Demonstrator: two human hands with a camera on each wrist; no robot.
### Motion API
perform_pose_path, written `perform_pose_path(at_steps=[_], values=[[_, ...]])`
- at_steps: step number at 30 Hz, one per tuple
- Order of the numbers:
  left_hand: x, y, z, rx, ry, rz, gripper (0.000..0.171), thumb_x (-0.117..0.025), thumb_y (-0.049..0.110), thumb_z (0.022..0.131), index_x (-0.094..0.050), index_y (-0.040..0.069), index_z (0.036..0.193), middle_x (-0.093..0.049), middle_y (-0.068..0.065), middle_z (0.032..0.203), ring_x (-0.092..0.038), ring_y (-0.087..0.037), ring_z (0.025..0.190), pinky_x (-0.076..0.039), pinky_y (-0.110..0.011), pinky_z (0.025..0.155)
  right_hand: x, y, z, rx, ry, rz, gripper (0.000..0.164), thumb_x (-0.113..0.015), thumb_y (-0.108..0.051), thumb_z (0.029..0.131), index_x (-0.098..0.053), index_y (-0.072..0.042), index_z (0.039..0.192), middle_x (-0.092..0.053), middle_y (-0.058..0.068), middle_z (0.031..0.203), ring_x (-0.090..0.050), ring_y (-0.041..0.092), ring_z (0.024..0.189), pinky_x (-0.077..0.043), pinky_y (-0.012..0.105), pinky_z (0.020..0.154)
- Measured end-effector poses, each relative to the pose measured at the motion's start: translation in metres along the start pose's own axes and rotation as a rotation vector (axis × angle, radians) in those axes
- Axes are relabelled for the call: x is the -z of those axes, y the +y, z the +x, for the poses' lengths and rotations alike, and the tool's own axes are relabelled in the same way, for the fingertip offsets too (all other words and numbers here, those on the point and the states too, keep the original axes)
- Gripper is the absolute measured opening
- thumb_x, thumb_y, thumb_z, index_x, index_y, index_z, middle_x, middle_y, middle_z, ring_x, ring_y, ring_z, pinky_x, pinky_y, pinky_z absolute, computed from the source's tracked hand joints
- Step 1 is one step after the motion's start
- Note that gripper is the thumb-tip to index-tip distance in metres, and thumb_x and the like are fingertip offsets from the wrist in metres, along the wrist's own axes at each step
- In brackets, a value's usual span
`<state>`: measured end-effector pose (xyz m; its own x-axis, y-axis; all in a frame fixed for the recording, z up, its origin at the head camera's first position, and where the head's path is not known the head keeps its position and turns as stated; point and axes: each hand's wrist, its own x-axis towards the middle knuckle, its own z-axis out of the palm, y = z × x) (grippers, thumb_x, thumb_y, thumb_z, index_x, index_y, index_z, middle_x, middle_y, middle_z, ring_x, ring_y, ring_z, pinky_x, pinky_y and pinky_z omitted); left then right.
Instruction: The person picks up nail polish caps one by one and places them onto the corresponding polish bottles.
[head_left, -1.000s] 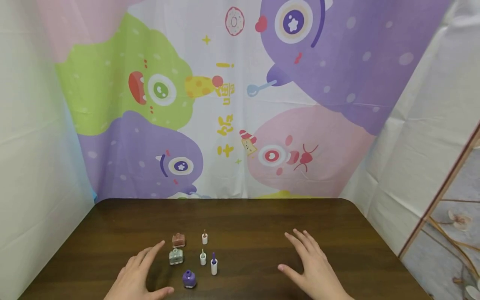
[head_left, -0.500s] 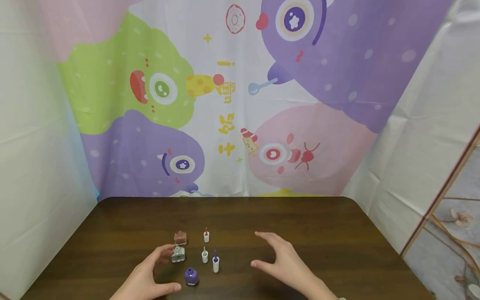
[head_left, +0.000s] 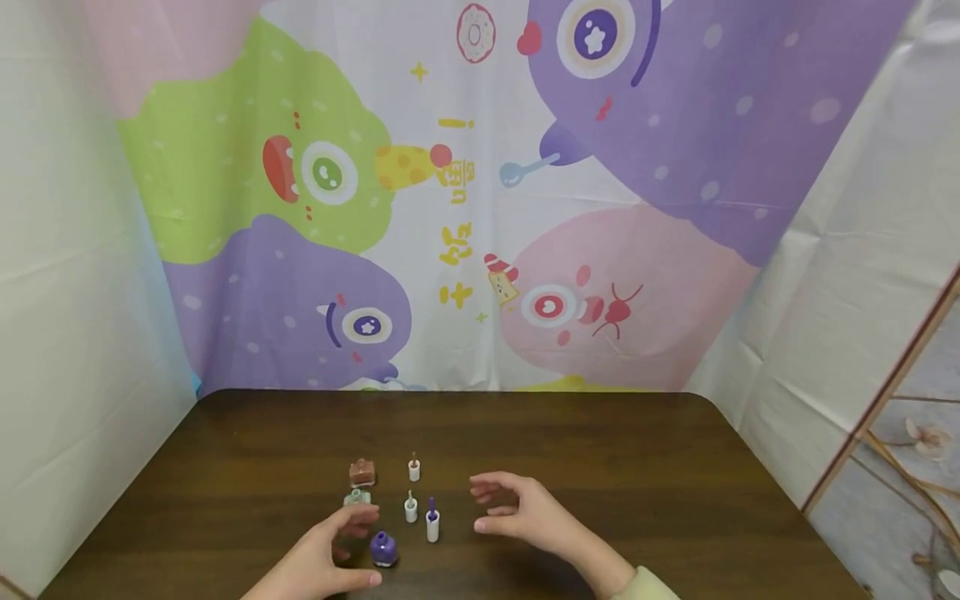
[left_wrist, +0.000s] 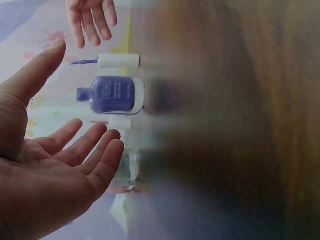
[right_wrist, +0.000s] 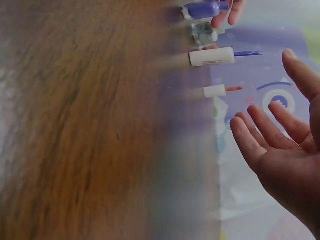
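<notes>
An uncapped purple nail polish bottle (head_left: 383, 549) stands on the table, just beyond my left hand (head_left: 322, 550). That hand's thumb and fingers are spread apart and hold nothing. Its fingers partly cover a pale green glitter nail polish bottle (head_left: 357, 497) in the head view. Behind that stands a reddish-brown nail polish bottle (head_left: 362, 472). Three white brush caps stand with bristles up: one with a purple brush (head_left: 432, 525), one with a pale brush (head_left: 411, 508), one with a reddish brush (head_left: 414, 470). To their right hovers my right hand (head_left: 528, 512), loosely bent and holding nothing.
The dark wooden table (head_left: 600, 442) has rounded far corners. A cartoon-printed curtain (head_left: 480, 350) hangs behind it, with white cloth (head_left: 780, 317) along the side. At far right stands a flower-patterned panel (head_left: 915, 433).
Both hands have moved inward: the left toward the purple bottle, the right leftward toward the brush caps. Their fingers are more bent than before. Bottles and caps keep their places.
</notes>
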<state>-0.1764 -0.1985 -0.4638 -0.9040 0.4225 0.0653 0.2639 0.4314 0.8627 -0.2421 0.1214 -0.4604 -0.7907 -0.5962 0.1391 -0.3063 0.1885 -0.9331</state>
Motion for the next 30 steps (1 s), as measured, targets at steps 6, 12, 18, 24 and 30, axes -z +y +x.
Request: perform_pose_path(at_steps=[6, 12, 18, 24, 30], values=[[-0.006, -0.004, 0.006, 0.005, 0.014, -0.033, 0.069, -0.079, 0.021, 0.075, -0.046, -0.006, 0.129, -0.052, -0.026, 0.128, -0.058, -0.017, 0.102, -0.05, -0.027, 0.072, -0.007, 0.007, 0.01, -0.051, -0.037, 0.025, 0.045, -0.071, -0.011, 0.084, -0.056, 0.003, 0.124, -0.062, 0.022, 0.116, -0.059, 0.036, 0.108, -0.049, 0.02, 0.085], [-0.008, -0.004, 0.011, 0.035, -0.009, -0.06, 0.063, -0.079, 0.019, 0.075, -0.05, -0.006, 0.125, -0.055, -0.025, 0.123, -0.057, -0.014, 0.098, -0.05, -0.025, 0.07, -0.014, 0.011, 0.018, -0.119, -0.071, 0.063, 0.043, -0.069, -0.009, 0.085, -0.057, 0.002, 0.124, -0.062, 0.021, 0.117, -0.062, 0.029, 0.104, -0.05, 0.02, 0.08], [-0.012, -0.006, 0.013, 0.032, -0.025, -0.066, 0.057, -0.079, 0.016, 0.075, -0.052, -0.007, 0.121, -0.059, -0.019, 0.113, -0.057, -0.019, 0.095, -0.051, -0.024, 0.068, -0.024, 0.01, 0.022, -0.158, -0.115, 0.09, 0.041, -0.071, -0.007, 0.083, -0.059, 0.001, 0.122, -0.064, 0.017, 0.113, -0.063, 0.03, 0.103, -0.051, 0.022, 0.08], [-0.015, -0.009, 0.013, 0.046, -0.014, -0.017, 0.046, -0.079, 0.011, 0.074, -0.058, -0.003, 0.113, -0.063, -0.01, 0.103, -0.058, -0.019, 0.092, -0.05, -0.023, 0.069, -0.031, 0.012, 0.028, -0.161, -0.143, 0.088, 0.038, -0.071, -0.006, 0.082, -0.062, -0.003, 0.119, -0.067, 0.014, 0.108, -0.065, 0.027, 0.1, -0.052, 0.022, 0.079], [-0.017, -0.008, 0.013, 0.055, 0.051, 0.059, 0.031, -0.079, 0.011, 0.073, -0.064, 0.003, 0.099, -0.066, -0.005, 0.092, -0.059, -0.009, 0.08, -0.048, -0.021, 0.066, -0.036, 0.011, 0.035, -0.184, -0.149, 0.071, 0.037, -0.072, -0.001, 0.08, -0.062, -0.001, 0.116, -0.068, 0.013, 0.107, -0.064, 0.029, 0.1, -0.052, 0.022, 0.076]])
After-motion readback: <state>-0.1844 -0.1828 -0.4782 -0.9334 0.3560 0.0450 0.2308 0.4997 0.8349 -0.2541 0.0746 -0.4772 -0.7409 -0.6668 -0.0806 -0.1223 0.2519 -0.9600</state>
